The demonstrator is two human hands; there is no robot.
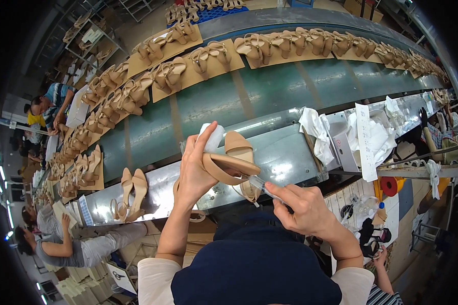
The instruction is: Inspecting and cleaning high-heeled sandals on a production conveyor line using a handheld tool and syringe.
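My left hand (192, 172) grips a tan heeled sandal (230, 165) above the metal ledge, its sole turned sideways. A white wad of cloth or paper (215, 137) shows by the left fingers; whether they hold it I cannot tell. My right hand (310, 209) is closed around a slim tool with a translucent handle (264, 187). The tool's tip meets the held sandal's edge; its exact kind is unclear. Just behind, a second tan sandal (239, 144) lies on the ledge, partly covered by the held one.
A green conveyor (213, 104) curves beyond the metal ledge (285, 155), carrying rows of tan sandals on cardboard sheets. A sandal pair (133, 190) rests on the ledge at left. White paper (318, 134) and a box (343, 147) stand at right. Other people work at left and lower right.
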